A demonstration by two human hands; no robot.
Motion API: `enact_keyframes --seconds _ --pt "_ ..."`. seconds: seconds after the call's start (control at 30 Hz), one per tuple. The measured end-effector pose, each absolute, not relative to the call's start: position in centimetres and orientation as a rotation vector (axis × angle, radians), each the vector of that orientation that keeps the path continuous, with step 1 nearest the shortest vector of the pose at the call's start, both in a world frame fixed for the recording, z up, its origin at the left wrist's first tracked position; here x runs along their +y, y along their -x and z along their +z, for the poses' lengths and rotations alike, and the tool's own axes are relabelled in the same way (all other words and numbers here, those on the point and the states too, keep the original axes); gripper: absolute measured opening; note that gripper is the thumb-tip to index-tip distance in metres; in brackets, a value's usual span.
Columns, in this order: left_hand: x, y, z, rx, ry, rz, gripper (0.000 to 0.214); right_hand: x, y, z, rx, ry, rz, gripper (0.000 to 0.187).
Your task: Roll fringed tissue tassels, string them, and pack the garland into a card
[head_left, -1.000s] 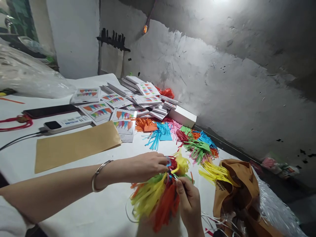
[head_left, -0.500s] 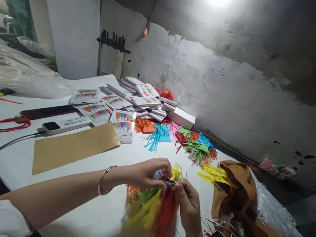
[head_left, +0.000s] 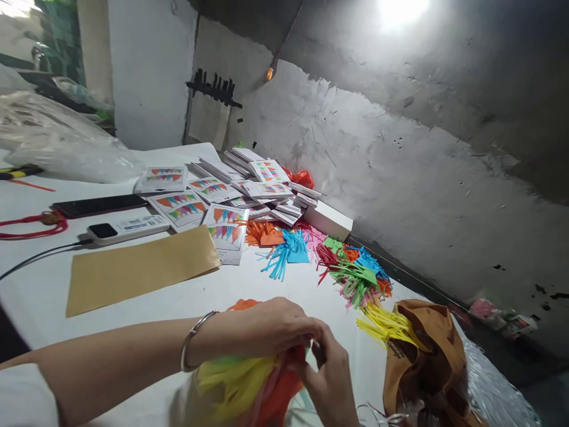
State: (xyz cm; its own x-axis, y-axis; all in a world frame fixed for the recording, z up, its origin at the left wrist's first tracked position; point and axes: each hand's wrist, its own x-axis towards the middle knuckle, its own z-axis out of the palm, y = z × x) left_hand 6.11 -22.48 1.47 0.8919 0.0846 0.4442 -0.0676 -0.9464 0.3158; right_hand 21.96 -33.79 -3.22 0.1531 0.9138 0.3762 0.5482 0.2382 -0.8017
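Note:
A bunch of fringed paper tassels (head_left: 237, 385), mostly yellow and red-orange with some green, hangs below my hands near the table's front edge; its lower part is blurred. My left hand (head_left: 275, 325), with a silver bangle at the wrist, bends over the top of the bunch with its fingers closed on it. Coming from the right, my right hand (head_left: 328, 367) grips the bunch's red side with thumb and fingers. Both sets of fingertips meet at the top, where the hands hide the bunch's upper end.
Several fringed pieces (head_left: 353, 273) lie along the wall, behind a brown bag (head_left: 427, 350) at the right. Printed cards (head_left: 226, 231) are piled at the back beside a white box (head_left: 329, 220). Left are a gold sheet (head_left: 142, 273), a white device (head_left: 128, 229) and a phone (head_left: 100, 205).
My left hand has moved right and over the top, closing against the right fingers. The bunch has shifted left, its yellow and blue top now covered. The view has tilted slightly.

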Motion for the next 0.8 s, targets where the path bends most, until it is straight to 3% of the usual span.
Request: enact_keyframes --seconds 0.07,0.1,0.2,0.3,0.37,0.47,0.6,0.7,0.8 --pt "-23.2 -6.2 1.9 -0.023 -2.659 0.716 0.016 -33.4 -20.9 -3.5 -1.542 1.426 0.557 0.021" --pt "-23.3 -6.2 1.9 -0.045 -2.592 0.784 0.022 -33.3 -20.5 -3.7 -1.542 1.423 0.584 0.027" --pt "-22.9 -5.5 1.4 -0.002 -2.399 0.905 0.067 -33.5 -20.4 -4.3 -1.515 1.416 0.576 0.042" --pt "-22.0 -4.6 -0.6 0.174 -2.312 0.702 0.106 -34.0 -21.3 -4.5 -1.476 1.396 0.570 0.037" --pt "-22.0 -4.6 -2.5 0.235 -2.256 0.591 0.109 -34.1 -21.6 -4.5 -1.445 1.329 0.623 0.038" --pt "-22.8 -5.1 -4.6 0.216 -2.221 0.626 0.105 -33.9 -21.0 -4.5 -1.413 1.239 0.753 0.066" --pt "-23.0 -4.0 -3.3 0.239 -2.341 0.494 0.108 -33.8 -20.2 -4.5 -1.427 1.331 0.689 0.031" --pt "-22.0 -2.4 -0.2 0.188 -2.427 0.340 0.100 -34.0 -20.6 -4.6 -1.421 1.466 0.410 0.030" --pt "-21.5 -2.7 1.5 0.156 -2.272 0.432 0.101 -34.2 -20.9 -4.6 -1.534 1.510 0.304 0.035"
